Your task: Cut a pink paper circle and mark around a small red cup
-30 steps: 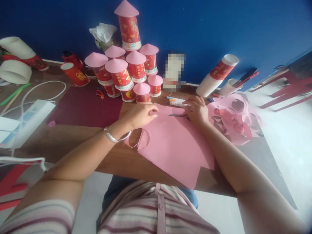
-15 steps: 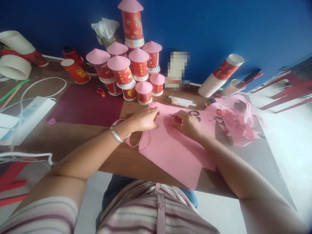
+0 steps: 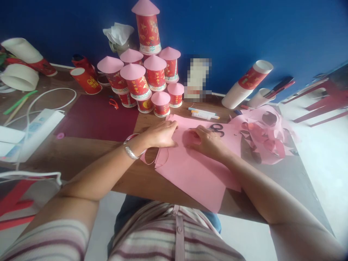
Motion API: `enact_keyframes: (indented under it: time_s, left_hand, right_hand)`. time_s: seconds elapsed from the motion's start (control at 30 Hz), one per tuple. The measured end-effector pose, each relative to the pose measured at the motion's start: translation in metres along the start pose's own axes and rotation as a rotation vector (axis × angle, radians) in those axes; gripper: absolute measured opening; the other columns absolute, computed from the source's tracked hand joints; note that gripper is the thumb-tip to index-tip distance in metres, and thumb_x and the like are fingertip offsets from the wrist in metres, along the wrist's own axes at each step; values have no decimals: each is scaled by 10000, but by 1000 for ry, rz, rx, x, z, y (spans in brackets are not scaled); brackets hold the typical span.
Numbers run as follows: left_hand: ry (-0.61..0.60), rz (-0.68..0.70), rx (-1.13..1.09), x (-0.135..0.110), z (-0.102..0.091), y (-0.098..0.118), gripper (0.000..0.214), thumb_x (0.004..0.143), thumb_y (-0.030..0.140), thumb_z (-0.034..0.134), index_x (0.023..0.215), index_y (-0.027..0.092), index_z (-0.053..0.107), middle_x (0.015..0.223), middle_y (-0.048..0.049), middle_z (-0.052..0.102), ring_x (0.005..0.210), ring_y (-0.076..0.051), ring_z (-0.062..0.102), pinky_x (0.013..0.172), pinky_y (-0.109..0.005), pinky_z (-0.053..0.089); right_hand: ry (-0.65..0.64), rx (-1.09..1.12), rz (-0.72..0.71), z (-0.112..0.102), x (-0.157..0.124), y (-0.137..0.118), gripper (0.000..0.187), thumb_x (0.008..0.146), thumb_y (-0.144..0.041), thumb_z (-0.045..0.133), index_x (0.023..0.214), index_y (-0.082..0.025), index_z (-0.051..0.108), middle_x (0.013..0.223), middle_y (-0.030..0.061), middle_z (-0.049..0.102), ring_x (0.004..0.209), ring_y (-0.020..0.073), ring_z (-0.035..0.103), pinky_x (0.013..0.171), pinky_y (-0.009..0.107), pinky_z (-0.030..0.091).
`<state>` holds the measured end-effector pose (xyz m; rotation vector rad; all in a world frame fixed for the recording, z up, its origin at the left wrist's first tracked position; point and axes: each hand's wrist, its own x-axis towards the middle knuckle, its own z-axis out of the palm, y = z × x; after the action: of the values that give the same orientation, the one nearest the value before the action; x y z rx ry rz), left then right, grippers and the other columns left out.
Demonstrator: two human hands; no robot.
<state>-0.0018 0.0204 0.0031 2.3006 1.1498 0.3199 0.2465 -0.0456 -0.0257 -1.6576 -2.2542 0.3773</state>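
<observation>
A stack of pink paper sheets (image 3: 202, 181) lies on the wooden table in front of me. Over its upper part, a rounded pink paper piece (image 3: 187, 137) lies between my hands; its outline blends into the sheets. My left hand (image 3: 161, 134) is at its left side, thumb and fingers curved towards it. On the right, my right hand (image 3: 208, 143) has its fingers bent around the piece, the fingertips partly hidden. Scissors (image 3: 217, 128) with dark ring handles lie on the sheets just beyond my right hand. A curled pink paper strip (image 3: 149, 158) rests below my left wrist.
Red paper cups (image 3: 137, 85) with pink cone tops stand stacked at the back. Pink paper scraps (image 3: 268, 134) are heaped on the right. Markers (image 3: 202, 114) lie behind the sheets. A maroon sheet (image 3: 100, 117), power strip (image 3: 35, 132) and white cable (image 3: 50, 88) occupy the left.
My right hand has turned slightly, its fingers closing in on the rounded pink piece. My left thumb and fingers have shifted a little. The view has moved slightly.
</observation>
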Motion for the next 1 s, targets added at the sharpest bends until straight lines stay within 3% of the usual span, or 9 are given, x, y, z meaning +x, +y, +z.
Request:
enact_keyframes:
  time_s: [0.1, 0.2, 0.3, 0.4, 0.53, 0.67, 0.8, 1.0]
  left_hand:
    - [-121, -37, -10, 5, 1, -4, 348, 654, 342, 868, 902, 236, 649, 877, -60, 734, 754, -246, 637, 639, -345, 414]
    - [-91, -55, -192, 9, 0, -7, 203, 739, 330, 803, 795, 232, 634, 776, -12, 683, 717, -201, 592, 691, -338, 427]
    - [-9, -70, -444, 9, -3, -8, 256, 811, 411, 799, 764, 210, 649, 769, -1, 654, 740, -174, 576, 727, -322, 456]
    - [83, -150, -681, 6, -5, -5, 371, 776, 489, 882, 788, 200, 649, 758, 9, 603, 704, -139, 522, 651, -288, 428]
    - [53, -258, -871, 3, -3, 0, 425, 696, 471, 957, 810, 199, 650, 806, 0, 606, 709, -124, 527, 595, -252, 419]
    - [81, -261, -916, 2, 0, 3, 422, 720, 506, 931, 802, 196, 657, 801, 5, 581, 721, -122, 516, 616, -255, 427]
    - [124, -224, -885, 3, 1, 5, 415, 744, 517, 886, 780, 184, 640, 795, 4, 576, 766, -135, 514, 655, -266, 414]
    - [4, -237, -846, 1, -2, 12, 412, 756, 513, 863, 747, 176, 627, 736, 21, 509, 700, -116, 440, 657, -283, 346]
  right_hand:
    - [-20, 56, 3, -1, 1, 1, 470, 842, -432, 913, 1257, -253, 782, 1141, 89, 786, 896, 256, 744, 725, 337, 512]
    - [-6, 200, 48, -2, 4, 5, 430, 805, -444, 936, 1161, -249, 792, 1078, 73, 774, 899, 244, 727, 756, 340, 526]
    - [22, 421, 102, -2, 9, 9, 373, 789, -496, 909, 1017, -233, 772, 965, 52, 749, 806, 205, 668, 718, 332, 512]
    - [46, 675, 167, 0, 12, 9, 403, 798, -604, 848, 881, -227, 734, 868, 33, 716, 738, 178, 592, 683, 329, 474]
    - [81, 892, 251, 1, 13, 2, 492, 789, -692, 840, 800, -225, 687, 776, 3, 658, 677, 153, 512, 641, 318, 406]
    - [90, 904, 248, -1, 11, -1, 452, 800, -640, 855, 809, -216, 698, 764, -3, 653, 674, 145, 508, 626, 308, 389]
    - [155, 864, 178, -1, 11, -2, 427, 835, -620, 856, 799, -218, 715, 793, 11, 685, 720, 160, 570, 671, 320, 464]
    - [254, 897, 120, 1, 12, -4, 460, 834, -639, 887, 738, -229, 699, 890, 45, 704, 774, 178, 603, 700, 346, 496]
